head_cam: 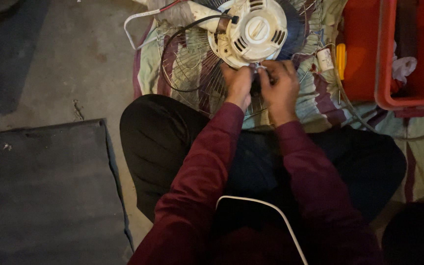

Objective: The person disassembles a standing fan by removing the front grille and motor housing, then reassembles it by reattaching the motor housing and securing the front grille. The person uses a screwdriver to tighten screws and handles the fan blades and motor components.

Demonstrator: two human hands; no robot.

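A cream-white fan motor housing (pixel 253 32) lies face down on its wire grille (pixel 192 68), with blue blades showing behind it and a black cord curving off its left side. My left hand (pixel 238 84) and my right hand (pixel 279 83) meet just below the housing, fingers closed together around a small dark part (pixel 256 87) at its lower edge. What exactly the fingers pinch is hidden between them. Both arms wear dark red sleeves.
The fan rests on a striped cloth (pixel 320 105) spread on a concrete floor (pixel 74 54). A red plastic crate (pixel 393 54) stands at the right, a small white capacitor (pixel 325 60) beside it. A dark mat (pixel 40 191) lies at the left. My crossed legs fill the middle.
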